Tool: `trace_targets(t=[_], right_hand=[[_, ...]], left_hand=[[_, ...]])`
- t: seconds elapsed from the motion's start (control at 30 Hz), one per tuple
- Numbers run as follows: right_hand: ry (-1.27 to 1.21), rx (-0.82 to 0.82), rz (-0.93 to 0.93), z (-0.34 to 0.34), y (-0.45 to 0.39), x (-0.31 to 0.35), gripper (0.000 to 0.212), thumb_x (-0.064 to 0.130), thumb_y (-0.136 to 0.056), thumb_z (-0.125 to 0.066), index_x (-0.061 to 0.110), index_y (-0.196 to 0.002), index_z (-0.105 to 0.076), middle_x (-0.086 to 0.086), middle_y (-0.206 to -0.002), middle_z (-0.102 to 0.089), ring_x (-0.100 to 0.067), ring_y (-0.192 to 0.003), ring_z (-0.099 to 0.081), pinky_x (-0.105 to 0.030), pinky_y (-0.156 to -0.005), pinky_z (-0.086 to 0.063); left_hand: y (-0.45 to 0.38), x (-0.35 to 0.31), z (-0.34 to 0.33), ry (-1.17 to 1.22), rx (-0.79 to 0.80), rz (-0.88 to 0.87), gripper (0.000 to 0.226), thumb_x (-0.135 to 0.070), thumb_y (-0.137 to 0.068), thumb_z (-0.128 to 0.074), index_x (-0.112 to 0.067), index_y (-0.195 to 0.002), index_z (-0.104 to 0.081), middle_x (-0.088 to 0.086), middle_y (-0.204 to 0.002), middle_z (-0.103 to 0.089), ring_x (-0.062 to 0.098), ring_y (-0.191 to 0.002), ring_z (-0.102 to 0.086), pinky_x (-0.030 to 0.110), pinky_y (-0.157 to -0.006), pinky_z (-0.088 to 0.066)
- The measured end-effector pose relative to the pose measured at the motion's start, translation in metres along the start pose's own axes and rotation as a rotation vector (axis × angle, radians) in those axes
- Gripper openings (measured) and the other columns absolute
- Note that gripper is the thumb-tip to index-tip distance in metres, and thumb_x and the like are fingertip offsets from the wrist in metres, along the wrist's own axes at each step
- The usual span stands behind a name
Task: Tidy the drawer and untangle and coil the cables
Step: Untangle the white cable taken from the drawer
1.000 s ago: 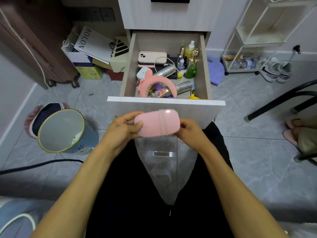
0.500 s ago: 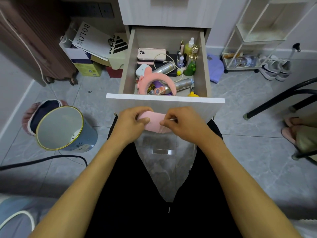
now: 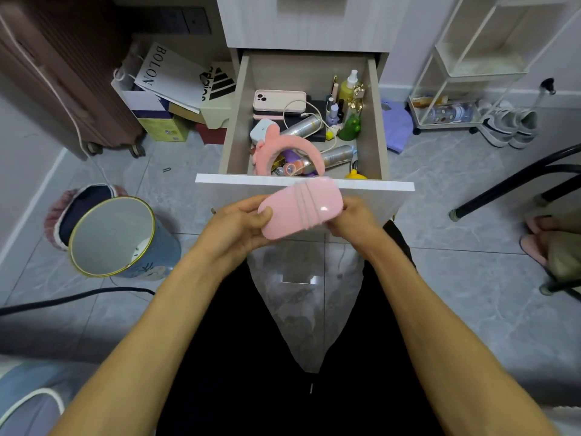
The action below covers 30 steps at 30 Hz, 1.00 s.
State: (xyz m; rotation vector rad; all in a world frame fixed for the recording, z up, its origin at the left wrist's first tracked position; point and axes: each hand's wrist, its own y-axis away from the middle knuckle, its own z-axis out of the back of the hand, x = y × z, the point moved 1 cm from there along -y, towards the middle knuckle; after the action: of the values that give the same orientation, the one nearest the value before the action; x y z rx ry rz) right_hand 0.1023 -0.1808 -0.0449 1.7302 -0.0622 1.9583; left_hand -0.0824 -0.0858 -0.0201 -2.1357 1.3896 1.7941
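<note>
Grey floor tiles (image 3: pixel 471 309) fill the lower frame. At centre, left hand (image 3: pixel 234 228) and right hand (image 3: pixel 353 220) grip a pink case (image 3: pixel 300 207) wrapped in cable (image 3: pixel 303 204), now tilted face-up and raised against the open drawer (image 3: pixel 305 180); half a second ago the right hand covered it.

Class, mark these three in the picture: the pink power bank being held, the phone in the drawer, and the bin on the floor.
pink power bank (image 3: pixel 298 209), head view, bare face left of the wrapped cable.
phone (image 3: pixel 279 100), head view, middle of its back.
bin (image 3: pixel 151 215), head view, gold rim.
</note>
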Motion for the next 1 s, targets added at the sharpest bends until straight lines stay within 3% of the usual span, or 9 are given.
trace_targets(t=[0.2, 0.27, 0.37, 0.53, 0.63, 0.77, 0.83, 0.9, 1.0], right_hand=[[0.235, 0.044, 0.128, -0.033, 0.018, -0.017, 0.02, 0.023, -0.096, -0.059, 0.014, -0.081, -0.068, -0.018, -0.072, -0.063, -0.014, -0.061, -0.051, -0.029, -0.062, -0.045], [0.385, 0.026, 0.179, -0.035, 0.02, -0.016, 0.025, 0.027, -0.096, -0.057, 0.016, -0.075, -0.063, -0.006, -0.064, -0.059, -0.011, -0.057, -0.049, -0.03, -0.06, -0.041], [0.532, 0.014, 0.212, -0.026, 0.021, -0.001, 0.022, 0.029, -0.095, -0.059, 0.017, -0.077, -0.064, 0.013, -0.062, -0.053, -0.002, -0.057, -0.047, -0.012, -0.054, -0.033], [0.659, 0.033, 0.336, -0.006, 0.015, 0.037, 0.022, 0.028, -0.091, -0.064, 0.015, -0.073, -0.064, 0.013, -0.062, -0.053, -0.002, -0.059, -0.049, -0.013, -0.053, -0.032], [0.582, -0.023, 0.336, 0.011, 0.004, 0.055, 0.02, 0.031, -0.087, -0.07, 0.013, -0.077, -0.069, 0.004, -0.067, -0.061, -0.006, -0.062, -0.052, -0.021, -0.061, -0.042], [0.299, 0.093, 0.213, 0.019, -0.006, 0.046, 0.017, 0.027, -0.084, -0.074, 0.011, -0.078, -0.073, -0.012, -0.071, -0.067, -0.01, -0.062, -0.055, -0.027, -0.063, -0.047], [0.14, 0.115, 0.154, 0.014, -0.003, 0.035, 0.011, 0.016, -0.087, -0.071, 0.016, -0.076, -0.074, -0.002, -0.072, -0.071, -0.007, -0.067, -0.06, -0.024, -0.066, -0.048], [0.109, 0.099, 0.115, 0.005, 0.004, 0.021, 0.024, 0.004, -0.089, -0.064, 0.024, -0.075, -0.069, 0.012, -0.066, -0.069, 0.003, -0.063, -0.06, -0.017, -0.063, -0.049], [0.098, 0.063, 0.01, -0.018, 0.013, 0.0, 0.02, 0.012, -0.095, -0.057, 0.018, -0.08, -0.067, 0.007, -0.065, -0.063, -0.001, -0.056, -0.054, -0.018, -0.057, -0.046]], left_hand=[[-0.018, 0.009, -0.004, -0.117, -0.389, -0.171, 0.022, -0.005, -0.09, -0.064, -0.013, -0.11, -0.071, 0.007, -0.105, -0.073, 0.021, -0.097, -0.07, 0.029, -0.072, -0.059], [-0.021, 0.007, -0.004, -0.329, -0.403, -0.296, 0.024, -0.005, -0.088, -0.065, -0.016, -0.109, -0.071, 0.002, -0.103, -0.074, 0.018, -0.097, -0.07, 0.03, -0.079, -0.058], [-0.02, 0.002, -0.004, -0.697, -0.418, -0.465, 0.028, -0.005, -0.085, -0.067, -0.015, -0.111, -0.072, -0.001, -0.105, -0.071, 0.017, -0.099, -0.067, 0.03, -0.089, -0.055], [-0.016, 0.001, -0.001, -0.926, -0.338, -0.539, 0.027, -0.006, -0.081, -0.072, -0.017, -0.105, -0.074, -0.002, -0.102, -0.073, 0.019, -0.095, -0.067, 0.031, -0.092, -0.053], [-0.011, 0.001, 0.004, -0.84, -0.145, -0.462, 0.032, 0.003, -0.081, -0.071, -0.025, -0.097, -0.072, -0.01, -0.093, -0.073, 0.013, -0.09, -0.068, 0.024, -0.084, -0.054], [0.004, -0.003, 0.008, -0.461, 0.013, -0.339, 0.029, 0.013, -0.083, -0.063, -0.011, -0.1, -0.07, -0.008, -0.084, -0.074, 0.006, -0.08, -0.067, 0.019, -0.072, -0.054], [0.008, -0.002, 0.009, -0.277, 0.029, -0.266, 0.028, 0.01, -0.084, -0.061, -0.012, -0.098, -0.072, 0.0, -0.087, -0.074, 0.014, -0.081, -0.068, 0.026, -0.07, -0.058], [0.009, 0.002, 0.006, -0.095, 0.024, -0.189, 0.027, 0.004, -0.083, -0.06, -0.012, -0.101, -0.071, 0.005, -0.093, -0.074, 0.019, -0.085, -0.069, 0.031, -0.069, -0.059], [0.003, 0.007, 0.003, 0.067, -0.105, -0.148, 0.026, 0.0, -0.089, -0.058, -0.008, -0.112, -0.067, 0.007, -0.103, -0.074, 0.021, -0.093, -0.07, 0.031, -0.073, -0.059]])
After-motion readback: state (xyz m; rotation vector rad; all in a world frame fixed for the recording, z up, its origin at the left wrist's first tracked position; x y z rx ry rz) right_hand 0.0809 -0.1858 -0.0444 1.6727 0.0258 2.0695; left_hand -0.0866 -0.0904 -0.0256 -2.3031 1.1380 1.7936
